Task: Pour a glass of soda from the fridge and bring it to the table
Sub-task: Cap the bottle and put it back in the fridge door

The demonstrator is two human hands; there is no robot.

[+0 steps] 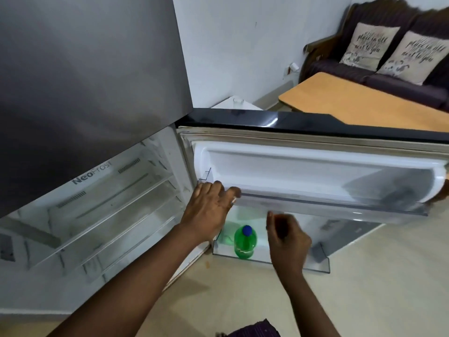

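You have one green soda bottle (pixel 245 242) in front of you, standing upright in the lower door bin (pixel 315 265) of the open fridge door (pixel 315 171), its long axis vertical and its blue cap (pixel 247 230) pointing up toward you. Any label on it is too small to read. Your two hands are both empty: your left hand (pixel 210 207) lies open and flat, fingers spread, against the left end of the upper door shelf (pixel 340 203), while your right hand (pixel 288 242) hovers loosely curled just right of the bottle, touching nothing. Inside the fridge (pixel 92 76) the writing "NeoFrost" shows above the bare glass shelves. Beyond the door one clear glass (pixel 238 103) stands on a white surface, one wooden table (pixel 359 103) sits near a sofa (pixel 345 66), and two cushions (pixel 371 46) carry script you can partly read as "next to you".
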